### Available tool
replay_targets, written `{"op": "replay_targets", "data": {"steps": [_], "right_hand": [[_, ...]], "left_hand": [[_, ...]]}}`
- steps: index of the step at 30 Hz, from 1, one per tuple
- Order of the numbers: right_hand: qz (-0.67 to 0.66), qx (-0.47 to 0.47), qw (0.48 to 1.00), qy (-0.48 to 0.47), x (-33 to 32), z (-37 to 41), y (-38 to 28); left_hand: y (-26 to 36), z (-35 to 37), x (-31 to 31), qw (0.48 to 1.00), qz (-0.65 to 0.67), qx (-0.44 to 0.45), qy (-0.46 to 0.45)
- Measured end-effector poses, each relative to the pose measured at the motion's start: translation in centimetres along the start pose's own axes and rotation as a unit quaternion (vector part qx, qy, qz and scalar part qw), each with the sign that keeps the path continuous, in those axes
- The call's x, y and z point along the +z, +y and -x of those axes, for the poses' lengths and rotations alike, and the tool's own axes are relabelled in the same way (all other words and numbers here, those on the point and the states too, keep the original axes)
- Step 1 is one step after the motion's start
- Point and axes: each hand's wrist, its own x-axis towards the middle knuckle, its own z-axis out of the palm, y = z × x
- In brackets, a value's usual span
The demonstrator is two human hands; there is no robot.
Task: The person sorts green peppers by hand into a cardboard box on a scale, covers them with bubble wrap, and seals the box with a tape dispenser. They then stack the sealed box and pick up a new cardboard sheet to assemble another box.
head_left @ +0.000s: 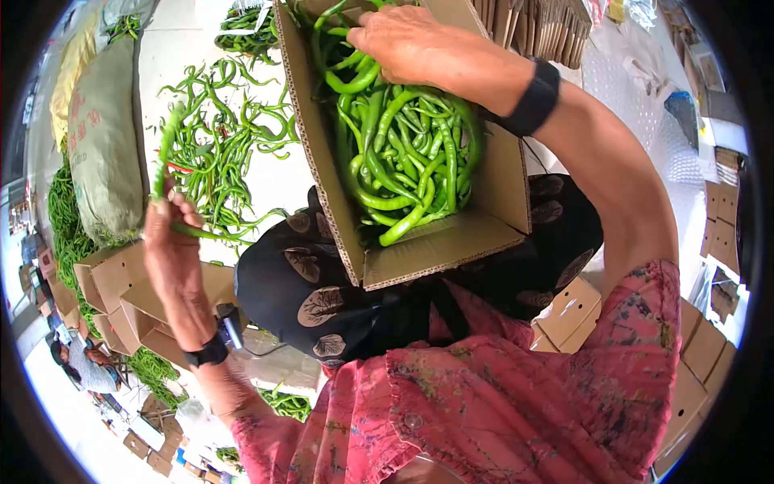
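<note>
My left hand point(171, 242) is raised at the left, its fingers closed on a long green chili pepper point(168, 145) that points upward. Another pepper point(205, 234) sticks out to the right below those fingers. An open cardboard box point(435, 260) rests tilted on my lap, with many green chili peppers point(419, 149) inside. At the box's far end, my right hand point(411, 44) is curled down over peppers; its fingertips are partly hidden. Loose green peppers point(218, 137), with a few red ones among them, lie spread on the white floor beyond my left hand.
A stuffed woven sack point(109, 145) stands at the left, beside a long heap of peppers point(68, 218). Open cardboard boxes point(121, 282) sit near my left forearm. Flattened cartons point(548, 28) stand at the top right, near bubble wrap point(637, 97). Another person point(89, 363) is at the far left.
</note>
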Motion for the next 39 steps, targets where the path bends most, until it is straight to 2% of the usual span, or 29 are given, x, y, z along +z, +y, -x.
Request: {"op": "replay_targets", "data": {"steps": [1, 3, 4, 6, 8, 9, 11, 17, 18, 19, 20, 21, 23, 24, 25, 26, 27, 29, 30, 32, 33, 35, 36, 37, 39], "right_hand": [[-0.003, -0.024, 1.0, 0.019, 0.2, 0.7, 0.1], [-0.008, -0.049, 0.998, 0.041, -0.8, 3.1, -0.1], [-0.045, -0.058, 0.995, 0.069, -2.7, 4.9, -0.9], [-0.083, -0.068, 0.99, 0.096, -2.6, 7.2, -1.2], [-0.171, -0.307, 0.922, 0.161, 1.3, 9.4, -1.0], [-0.172, -0.305, 0.923, 0.161, 2.6, 10.4, -1.5], [-0.108, -0.26, 0.959, 0.028, 4.1, 12.3, -2.5], [-0.158, -0.259, 0.952, 0.031, 4.1, 16.6, -3.1], [-0.16, -0.259, 0.952, 0.033, 4.3, 16.5, -2.9], [-0.177, -0.24, 0.954, -0.017, 4.6, 16.2, -2.6], [-0.193, -0.221, 0.954, -0.066, 4.5, 16.0, -2.5], [-0.194, -0.219, 0.954, -0.063, 4.3, 15.9, -2.5], [-0.198, -0.184, 0.956, -0.114, 3.8, 16.0, -3.0], [-0.201, -0.186, 0.955, -0.113, 4.4, 16.5, -3.0], [-0.229, -0.215, 0.949, -0.018, 5.3, 17.2, -2.7], [-0.254, -0.24, 0.933, 0.079, 5.8, 17.4, -2.5], [-0.256, -0.241, 0.932, 0.082, 5.7, 17.2, -2.4], [-0.226, -0.247, 0.942, -0.012, 5.3, 16.7, -1.8], [-0.23, -0.244, 0.942, -0.013, 5.2, 16.6, -1.8], [-0.231, -0.268, 0.932, 0.082, 5.1, 16.4, -1.8], [-0.231, -0.268, 0.932, 0.084, 5.1, 16.6, -2.0], [-0.224, -0.246, 0.912, 0.238, 5.2, 17.6, -2.6], [-0.224, -0.247, 0.912, 0.24, 5.1, 18.1, -2.8], [-0.188, -0.264, 0.919, 0.226, 4.8, 18.6, -2.8], [-0.146, -0.284, 0.923, 0.214, 4.4, 18.7, -3.2]], "left_hand": [[1.5, 0.5, 1.7, 1.0, 0.002, 0.008, -0.005], [3.6, 1.3, 5.7, 0.995, 0.013, 0.009, -0.095], [4.1, 1.5, 7.4, 0.996, 0.01, 0.009, -0.093], [4.4, 1.5, 10.4, 0.984, -0.081, 0.028, -0.158], [3.6, 0.9, 13.3, 0.983, -0.095, 0.018, -0.159], [2.9, 0.5, 14.6, 0.981, -0.108, 0.008, -0.16], [1.7, -0.8, 16.7, 0.971, -0.104, 0.003, -0.214], [-1.2, -4.9, 20.3, 0.95, -0.149, -0.025, -0.272], [-2.1, -6.0, 20.4, 0.903, -0.316, 0.131, -0.261], [-2.7, -6.5, 20.4, 0.805, -0.466, 0.28, -0.238], [-2.4, -5.6, 21.3, 0.676, -0.563, 0.431, -0.2], [-2.5, -4.9, 21.6, 0.673, -0.564, 0.433, -0.202], [-3.5, -3.8, 21.7, 0.642, -0.585, 0.359, -0.341], [-5.1, -3.5, 21.3, 0.618, -0.566, 0.361, -0.409], [-6.7, -3.2, 20.7, 0.589, -0.544, 0.363, -0.474], [-7.4, -2.5, 20.3, 0.505, -0.645, 0.306, -0.485], [-8.0, -1.3, 19.8, 0.404, -0.719, 0.348, -0.446], [-8.0, 0.0, 19.4, 0.357, -0.756, 0.336, -0.434], [-7.7, 0.3, 19.4, 0.356, -0.755, 0.334, -0.438], [-6.7, 0.9, 19.5, 0.365, -0.763, 0.244, -0.473], [-6.6, 1.8, 19.3, 0.364, -0.764, 0.245, -0.473], [-7.0, 3.4, 18.7, 0.358, -0.734, 0.206, -0.539], [-7.9, 3.5, 18.2, 0.347, -0.752, 0.265, -0.494], [-8.3, 3.4, 18.1, 0.347, -0.754, 0.265, -0.491], [-8.4, 1.9, 19.1, 0.231, -0.842, 0.232, -0.43]]}}
